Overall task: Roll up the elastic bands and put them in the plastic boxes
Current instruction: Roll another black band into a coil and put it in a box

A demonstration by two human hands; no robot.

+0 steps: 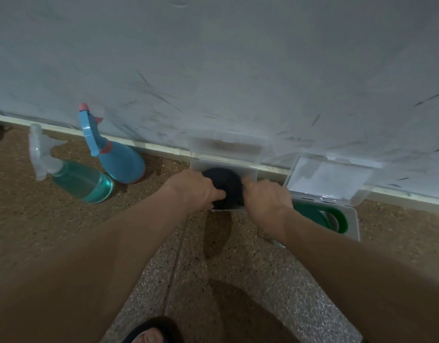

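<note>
A rolled black elastic band [222, 183] sits in a clear plastic box [250, 170] on the floor by the wall, the box's lid [226, 146] leaning open against the wall. My left hand [195, 188] grips the roll's left side, thumb on its front. My right hand [266, 196] holds the roll's right side, its fingers curled down into the box. To the right lies a second clear box [354, 219] with a rolled green band [334, 217] inside and its lid [329, 180] open.
Two spray bottles stand at the left by the wall: a blue one [119, 157] and a clear one with green liquid [80, 180]. The grey wall [238, 70] rises right behind the boxes. My sandalled foot [151, 331] shows at the bottom on the speckled floor.
</note>
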